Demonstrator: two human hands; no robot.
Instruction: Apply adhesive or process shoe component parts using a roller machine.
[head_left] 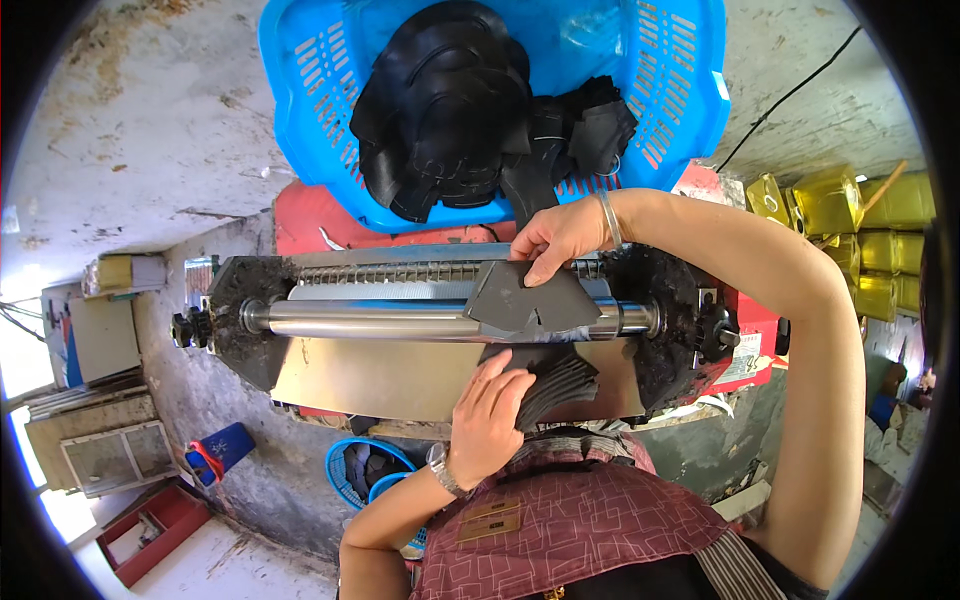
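Note:
A machine with a shiny steel roller (390, 319) lies across the middle of the view. My right hand (567, 240) reaches over its far side, thumb and fingers closed on a flat black cut piece (530, 298), perhaps leather or a similar sheet. That piece lies over the roller, with a small notch at its near edge. On the metal plate (380, 375) in front of the roller, a fanned stack of black pieces (562, 385) rests near the right. My left hand (490, 415) touches the stack's left end, fingers stretched and slightly apart; its thumb is hidden.
Behind the machine, a blue plastic basket (290, 120) holds black cut pieces (440, 110). Dark knobs (190, 328) stick out at the machine's ends. Below left stands a smaller blue basket (340, 480) with dark scraps. Yellowish tins (890, 245) are stacked at the right.

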